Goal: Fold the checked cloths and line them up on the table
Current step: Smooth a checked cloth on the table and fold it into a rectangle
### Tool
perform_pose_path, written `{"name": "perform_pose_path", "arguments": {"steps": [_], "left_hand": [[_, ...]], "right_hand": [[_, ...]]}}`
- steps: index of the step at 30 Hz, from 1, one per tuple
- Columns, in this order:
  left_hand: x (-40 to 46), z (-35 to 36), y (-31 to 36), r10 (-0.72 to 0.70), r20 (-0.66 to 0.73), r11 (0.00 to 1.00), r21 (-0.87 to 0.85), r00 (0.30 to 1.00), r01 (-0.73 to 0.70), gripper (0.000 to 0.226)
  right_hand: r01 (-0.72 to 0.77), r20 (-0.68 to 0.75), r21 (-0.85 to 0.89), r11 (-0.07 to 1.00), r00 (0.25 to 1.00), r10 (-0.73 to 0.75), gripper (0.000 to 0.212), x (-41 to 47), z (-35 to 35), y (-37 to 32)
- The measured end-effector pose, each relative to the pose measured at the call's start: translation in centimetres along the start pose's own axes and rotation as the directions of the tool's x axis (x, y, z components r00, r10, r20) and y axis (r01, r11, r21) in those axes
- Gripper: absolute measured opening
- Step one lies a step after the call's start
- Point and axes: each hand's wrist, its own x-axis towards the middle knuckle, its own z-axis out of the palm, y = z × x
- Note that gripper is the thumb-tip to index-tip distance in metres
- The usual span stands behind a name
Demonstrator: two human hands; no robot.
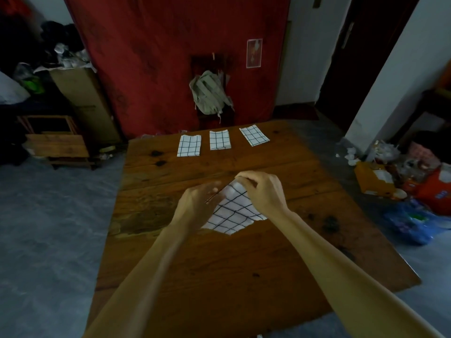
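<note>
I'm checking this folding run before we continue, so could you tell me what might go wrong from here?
1. Both the left hand and the right hand pinch the cloth in hand at its far end only; the loose near end could sag and fold unevenly.
2. The right folded cloth already lies skewed against the other two, so a fourth may worsen the line.

One head camera looks forward and down, close over the brown wooden table, toward the red curtain
</note>
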Motion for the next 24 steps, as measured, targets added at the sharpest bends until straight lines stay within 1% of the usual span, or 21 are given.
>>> {"name": "perform_pose_path", "arguments": {"steps": [1,3,5,8,12,17,20,24], "left_hand": [[0.6,0.1,0.8,0.053,-0.012,0.998,-0.019,0.999,-0.053,0.035],[1.6,0.1,2.4,0.124,-0.038,0.992,-0.022,0.992,-0.125,0.022],[2.1,0.1,2.9,0.135,-0.069,0.990,-0.021,0.988,-0.137,0.017],[1.6,0.4,1.7,0.102,-0.083,0.995,-0.014,0.991,-0.104,0.014],[0.3,1.0,0.1,-0.036,-0.041,0.999,0.038,0.999,0.037,0.018],[-0.8,1.0,-0.3,-0.024,-0.077,0.999,0.032,0.997,0.026,0.017],[-1.2,1.0,-1.0,-0.061,-0.051,0.996,0.069,0.997,0.065,0.018],[-1.4,1.2,-1.3,-0.062,-0.057,0.990,0.126,0.996,0.069,0.021]], "right_hand": [[0.036,0.022,-0.006,0.999,0.999,-0.036,0.017,0.0,0.2,-0.2],[0.072,0.035,0.009,0.997,0.997,-0.072,0.016,0.0,0.3,-0.7],[0.080,0.026,0.011,0.997,0.996,-0.081,0.016,0.1,0.2,-0.7],[0.047,-0.034,0.008,0.999,0.998,-0.046,0.017,0.3,-0.5,-0.4],[0.036,-0.065,-0.004,0.999,0.997,-0.036,0.018,1.1,-2.0,-0.3],[-0.001,-0.127,-0.003,1.000,0.992,0.001,0.018,1.2,-3.0,0.0],[-0.017,-0.161,-0.002,1.000,0.987,0.016,0.018,1.1,-3.5,0.6],[-0.022,-0.170,-0.044,0.999,0.985,0.014,0.019,0.8,-3.9,1.0]]}}
